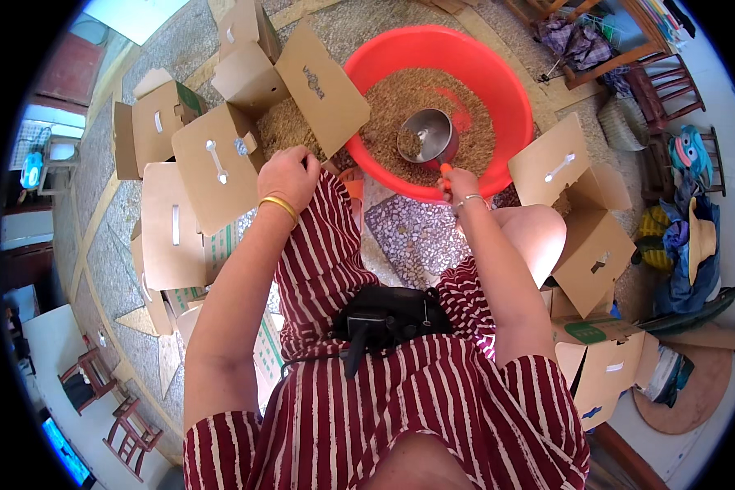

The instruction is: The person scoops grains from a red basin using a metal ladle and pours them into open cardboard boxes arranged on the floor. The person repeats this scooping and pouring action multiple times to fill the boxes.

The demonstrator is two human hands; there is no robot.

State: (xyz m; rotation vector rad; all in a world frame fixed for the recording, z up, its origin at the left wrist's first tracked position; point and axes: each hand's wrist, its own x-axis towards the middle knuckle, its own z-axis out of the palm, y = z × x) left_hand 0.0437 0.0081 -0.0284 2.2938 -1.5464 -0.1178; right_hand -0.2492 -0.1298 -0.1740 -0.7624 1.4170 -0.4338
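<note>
My right hand [463, 185] grips the orange handle of a metal scoop [439, 136] shaped like a deep ladle. Some brown grain-like material lies inside the scoop, at its left side. The scoop is within a large red plastic tub [380, 58], over a bed of loose brown grain [398, 92]. On my left knee, by an open cardboard box [220, 162], rests my left hand [288, 180]. Its fingertips are hidden, so whether they hold anything is unclear. Similar grain [288, 128] fills part of that box, whose raised flap [321, 86] leans towards the tub's rim.
More cardboard boxes [165, 122] stand at the left. At the right are an open box [594, 257] and another box [606, 367] behind it. A woven basket [623, 122] and wooden chairs [667, 86] line the right side. A black pouch [392, 312] sits at my waist.
</note>
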